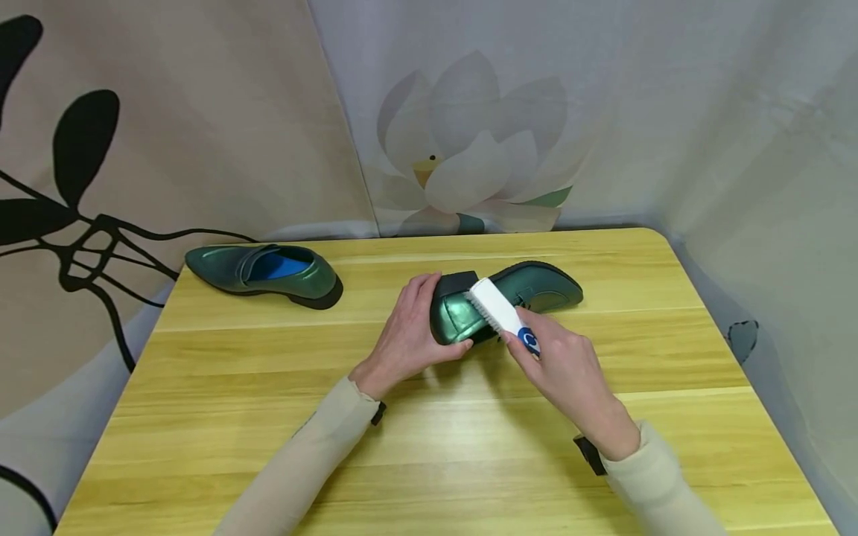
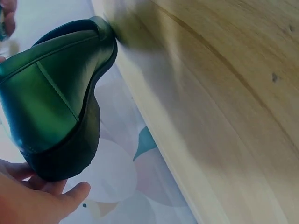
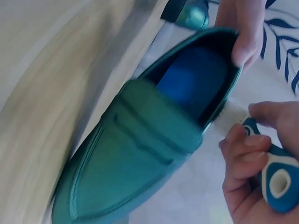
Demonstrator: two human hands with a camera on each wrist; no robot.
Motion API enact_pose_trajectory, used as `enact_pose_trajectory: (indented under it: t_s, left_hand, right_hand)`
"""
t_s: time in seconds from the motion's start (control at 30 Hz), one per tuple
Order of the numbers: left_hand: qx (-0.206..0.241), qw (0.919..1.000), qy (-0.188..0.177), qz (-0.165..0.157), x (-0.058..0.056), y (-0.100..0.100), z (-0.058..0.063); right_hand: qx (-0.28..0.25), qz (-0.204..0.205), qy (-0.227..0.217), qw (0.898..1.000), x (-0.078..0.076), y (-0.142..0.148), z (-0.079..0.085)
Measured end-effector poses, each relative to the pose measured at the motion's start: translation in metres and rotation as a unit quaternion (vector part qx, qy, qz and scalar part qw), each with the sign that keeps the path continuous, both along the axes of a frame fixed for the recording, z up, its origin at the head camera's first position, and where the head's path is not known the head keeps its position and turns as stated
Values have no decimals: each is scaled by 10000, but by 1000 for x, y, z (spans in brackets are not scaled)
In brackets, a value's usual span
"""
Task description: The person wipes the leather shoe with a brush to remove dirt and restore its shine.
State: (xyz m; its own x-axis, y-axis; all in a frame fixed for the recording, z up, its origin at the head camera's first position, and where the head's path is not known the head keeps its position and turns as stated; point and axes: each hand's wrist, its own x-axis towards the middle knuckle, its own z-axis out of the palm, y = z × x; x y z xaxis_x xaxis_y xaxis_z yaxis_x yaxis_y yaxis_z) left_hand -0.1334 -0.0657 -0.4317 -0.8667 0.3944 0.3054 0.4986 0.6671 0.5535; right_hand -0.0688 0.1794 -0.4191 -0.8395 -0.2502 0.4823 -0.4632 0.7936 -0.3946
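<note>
A shiny green loafer (image 1: pixel 459 316) is tipped on its side above the table, heel to the left and toe to the right. My left hand (image 1: pixel 410 333) grips it around the heel, thumb on the near side. In the right wrist view the loafer's blue insole (image 3: pixel 191 81) shows. My right hand (image 1: pixel 570 366) holds a white and blue brush (image 1: pixel 494 304) by its handle, which has a hole at its end (image 3: pixel 280 183). The brush's bristles face the loafer's side near the heel and appear to touch it.
A matching green loafer (image 1: pixel 288 281) stands upright at the table's back left, toe pointing left. The wooden table (image 1: pixel 429 461) runs back to a pale curtain (image 1: pixel 670 134) printed with a flower and dark leaves.
</note>
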Motion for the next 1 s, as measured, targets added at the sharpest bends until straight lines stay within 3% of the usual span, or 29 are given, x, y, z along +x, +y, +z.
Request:
enact_pose_trajectory:
  t_s: [0.17, 0.3, 0.4, 0.57, 0.67, 0.87, 1.0]
  left_hand:
    - [-38, 9997, 205, -86, 0, -1, -1]
    - [-132, 9981, 539, -284, 0, -1, -1]
    - [-278, 9957, 775, -425, -1, -3, -2]
    - [-512, 9916, 1058, -533, -3, -6, -3]
    - [-565, 9897, 1179, -578, -4, -7, -4]
    - [-588, 9876, 1328, -599, -5, -7, -5]
    - [-602, 9894, 1190, -567, -4, -8, -6]
  right_hand:
    - [134, 565, 254, 9980, 5, -15, 3]
    - [214, 641, 350, 9971, 5, -19, 6]
    - [185, 410, 233, 9987, 3, -14, 6]
    - [152, -324, -102, 9993, -4, -2, 6]
    - [140, -510, -224, 9983, -6, 0, 8]
    - [129, 20, -108, 9999, -3, -15, 12]
    - [182, 226, -26, 9996, -1, -19, 12]
